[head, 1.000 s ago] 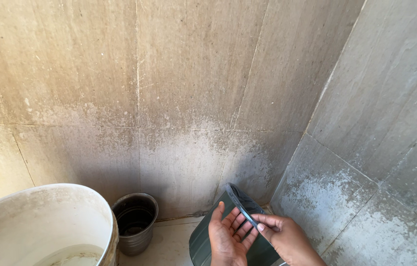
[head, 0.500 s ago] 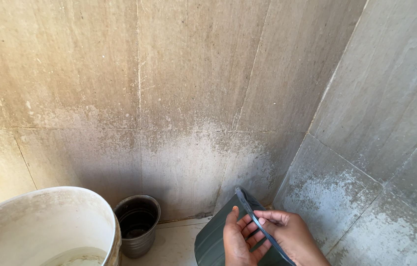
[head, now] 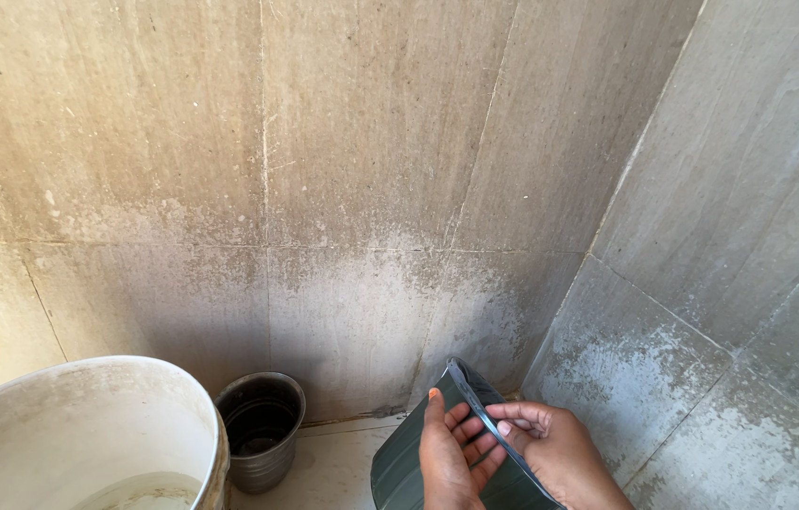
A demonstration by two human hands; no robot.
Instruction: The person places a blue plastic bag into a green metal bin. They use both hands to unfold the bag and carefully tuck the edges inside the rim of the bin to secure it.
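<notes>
At the foot of the wall corner, low in the head view, one dark green plastic bucket is held tilted, its mouth turned toward the right-hand wall and its ribbed side facing the camera; its lower part is cut off by the bottom edge of the picture. One thin dark handle runs in a curve from the bucket's upper rim down toward the lower right, crossing in front of both hands. Left hand rests against the bucket near its rim, fingers extended upward and only loosely curled, palm side toward the handle. Right hand is partly closed, thumb and forefinger pinching the handle just beside the fingers of the left hand. Left of the bucket, near but apart from it, stands one small dark metal pot upright on the pale floor, close against the wall. Further left, one large white tub fills the lower left corner and overlaps the pot's left edge; a little murky water shows at its bottom. Behind everything rises the stained beige tiled wall, meeting a grey tiled side wall at the corner directly behind the bucket, with whitish deposits along the lower tiles.
</notes>
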